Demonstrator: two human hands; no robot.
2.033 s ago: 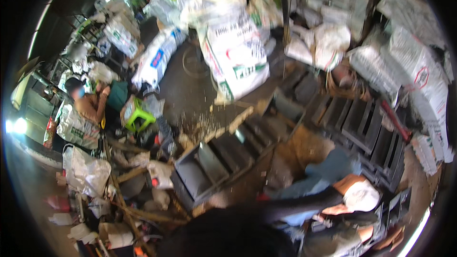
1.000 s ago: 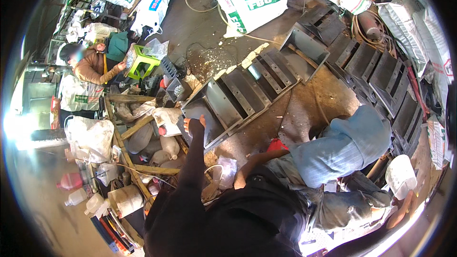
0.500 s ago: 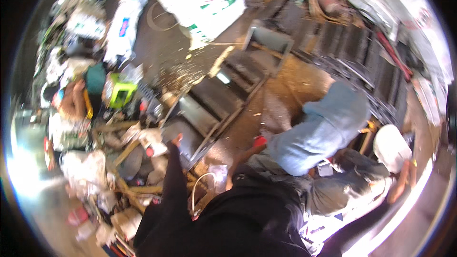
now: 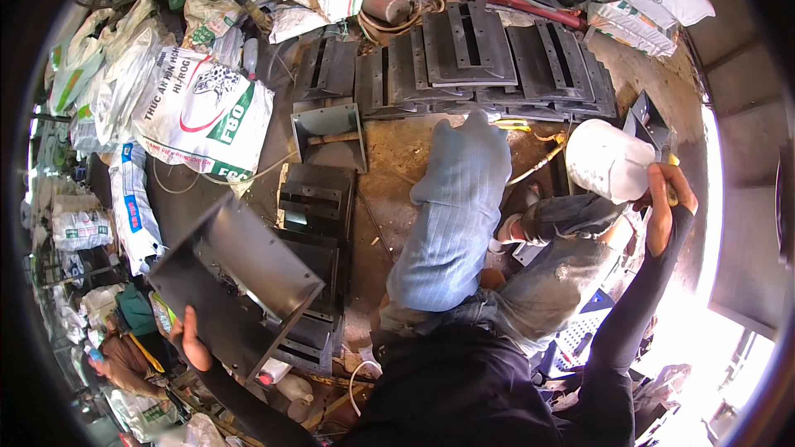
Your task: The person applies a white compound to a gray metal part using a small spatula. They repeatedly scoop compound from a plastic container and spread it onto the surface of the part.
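Observation:
My left hand [image 4: 196, 346] grips the near edge of a dark grey metal channel piece [image 4: 277, 269], thumb and fingers apart around its flat flange. The piece is tilted and raised over a column of similar metal parts [image 4: 319, 190], hiding some of them. Over on the right, my right hand [image 4: 660, 211] is closed beside a white bucket [image 4: 607, 161], which is tilted. What its curled fingers hold cannot be made out. Several more dark metal parts [image 4: 472, 45], slotted and drilled with holes, lie stacked in a row at the far side.
Light-blue cloth [image 4: 455, 207] covers a bent leg in the middle. White printed sacks [image 4: 203, 112] are piled at the far left. A coiled hose [image 4: 406, 4] and a red bar [image 4: 534, 7] lie behind the row. Yellow-ended cord [image 4: 542, 157] runs by the bucket.
The view has turned. My left hand, earlier at the end of the metal column, now holds up a metal channel piece. My right hand has stayed beside the white bucket.

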